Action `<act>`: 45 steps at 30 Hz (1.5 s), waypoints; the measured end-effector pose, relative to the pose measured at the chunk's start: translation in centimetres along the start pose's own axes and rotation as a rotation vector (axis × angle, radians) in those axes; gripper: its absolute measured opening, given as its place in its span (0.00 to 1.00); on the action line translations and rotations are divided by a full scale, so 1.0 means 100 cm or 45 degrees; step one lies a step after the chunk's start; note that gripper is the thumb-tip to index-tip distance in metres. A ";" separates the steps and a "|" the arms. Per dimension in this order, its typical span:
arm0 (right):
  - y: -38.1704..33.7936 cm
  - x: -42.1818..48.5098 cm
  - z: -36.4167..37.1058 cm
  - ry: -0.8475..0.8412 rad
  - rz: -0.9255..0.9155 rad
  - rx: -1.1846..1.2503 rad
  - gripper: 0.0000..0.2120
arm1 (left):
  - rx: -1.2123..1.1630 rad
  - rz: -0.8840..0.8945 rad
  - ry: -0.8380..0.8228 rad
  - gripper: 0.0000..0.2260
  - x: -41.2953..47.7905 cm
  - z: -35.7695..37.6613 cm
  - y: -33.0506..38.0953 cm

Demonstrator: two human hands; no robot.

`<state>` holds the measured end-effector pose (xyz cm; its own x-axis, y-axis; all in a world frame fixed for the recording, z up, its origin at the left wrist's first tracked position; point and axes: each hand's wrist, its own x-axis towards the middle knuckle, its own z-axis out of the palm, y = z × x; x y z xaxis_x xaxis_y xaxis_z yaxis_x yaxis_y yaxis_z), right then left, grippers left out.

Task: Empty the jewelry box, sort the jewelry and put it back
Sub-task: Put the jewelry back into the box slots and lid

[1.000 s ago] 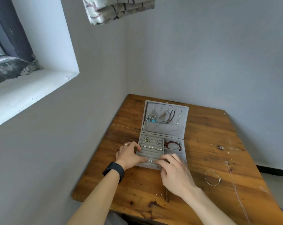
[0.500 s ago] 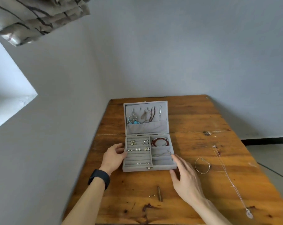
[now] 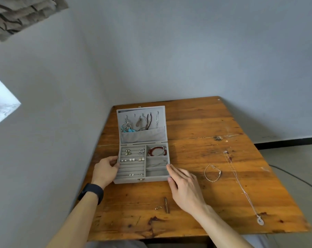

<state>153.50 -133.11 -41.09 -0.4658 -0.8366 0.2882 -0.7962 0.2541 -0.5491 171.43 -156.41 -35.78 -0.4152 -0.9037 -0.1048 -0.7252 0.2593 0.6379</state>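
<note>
The grey jewelry box [image 3: 128,180] lies open on the wooden table [image 3: 205,122], its lid upright with necklaces and blue drop earrings [image 3: 127,127] hanging inside. Small earrings [image 3: 132,159] sit in the ring rows. A red bead bracelet [image 3: 157,151] fills the back right compartment, and a thin chain [image 3: 156,164] lies in the one before it. My left hand [image 3: 105,170] grips the box's left wall. My right hand [image 3: 184,187] touches the front right corner with straight fingers. A thin bangle [image 3: 212,173] and a long pendant necklace [image 3: 241,185] lie to the right.
A tiny stud earring [image 3: 158,207] and a short brown stick [image 3: 166,204] lie near the table's front edge. Grey walls close in behind and to the left. A folded cloth [image 3: 17,17] hangs at the top left. The table's right edge drops to the floor.
Both hands have left the ring rows at the box's front. The left now grips the left wall, and the right has slid to the right front corner. The view has turned right.
</note>
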 end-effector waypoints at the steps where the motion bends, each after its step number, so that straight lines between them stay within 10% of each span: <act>1: 0.000 -0.001 -0.004 -0.020 0.006 0.062 0.22 | -0.003 0.013 0.008 0.19 -0.004 0.000 0.003; 8: 0.021 -0.076 -0.068 0.310 0.295 0.422 0.17 | 0.069 0.518 0.188 0.23 -0.077 0.037 0.064; 16: 0.080 -0.186 -0.121 0.508 0.936 0.087 0.13 | 0.157 1.058 -0.232 0.24 -0.194 0.153 0.135; 29: 0.078 -0.163 -0.125 0.329 0.902 -0.095 0.04 | 0.621 1.026 -0.391 0.27 -0.217 0.215 0.123; 35: 0.085 -0.172 -0.147 0.243 0.979 0.503 0.03 | 0.081 0.687 -0.443 0.13 -0.241 0.193 0.152; 41: 0.073 -0.205 -0.163 0.241 1.034 0.747 0.02 | -0.601 -0.282 -1.077 0.17 -0.269 0.205 0.178; 45: 0.068 -0.223 -0.164 0.283 1.071 0.849 0.02 | -0.793 -0.478 -1.195 0.16 -0.276 0.217 0.175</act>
<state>152.17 -104.82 -38.37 -0.8751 -0.3954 -0.2790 0.1465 0.3332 -0.9314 158.26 -119.51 -38.29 -0.6620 -0.2175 -0.7172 -0.6031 -0.4136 0.6821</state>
